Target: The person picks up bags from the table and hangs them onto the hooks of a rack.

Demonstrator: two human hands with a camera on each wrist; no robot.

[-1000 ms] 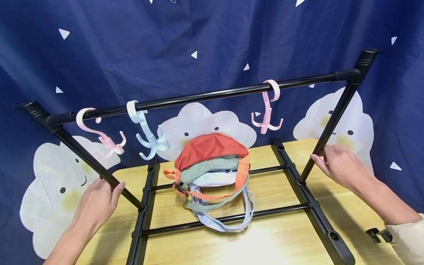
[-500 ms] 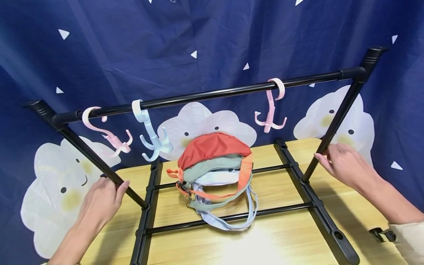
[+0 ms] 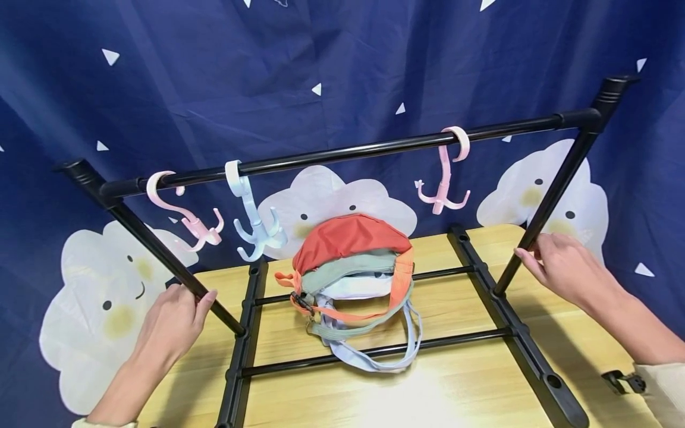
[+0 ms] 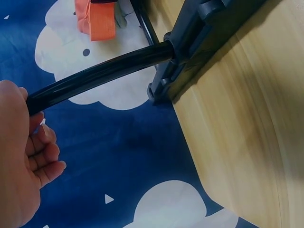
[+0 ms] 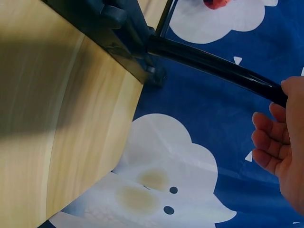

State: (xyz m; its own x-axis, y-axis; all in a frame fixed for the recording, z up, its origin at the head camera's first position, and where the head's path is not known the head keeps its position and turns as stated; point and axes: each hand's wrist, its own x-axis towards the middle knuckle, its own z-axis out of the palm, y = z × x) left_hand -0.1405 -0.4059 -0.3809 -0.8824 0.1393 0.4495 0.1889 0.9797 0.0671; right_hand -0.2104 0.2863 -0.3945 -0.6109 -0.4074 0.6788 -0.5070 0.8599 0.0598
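A black clothes rack (image 3: 342, 156) stands on the wooden table. My left hand (image 3: 170, 324) pinches its left upright between thumb and fingers, and my right hand (image 3: 568, 270) grips the right upright the same way. From the top bar hang a pink hook (image 3: 199, 229) and a light blue hook (image 3: 259, 232) at the left, and another pink hook (image 3: 443, 187) toward the right. Below the bar, several small bags lie stacked over the base rods: a red bag (image 3: 350, 238), a grey-green bag (image 3: 342, 268) and a pale blue one (image 3: 357, 288), with straps trailing forward.
The wooden table (image 3: 407, 395) ends at a dark blue curtain (image 3: 353, 53) printed with white clouds and triangles. The rack's base rails (image 3: 537, 362) run front to back. A small black clip-like object (image 3: 623, 382) lies near my right sleeve.
Both hands have shifted slightly to the right together with the rack, its hooks and the bags on its base. The grip on both uprights stays the same.
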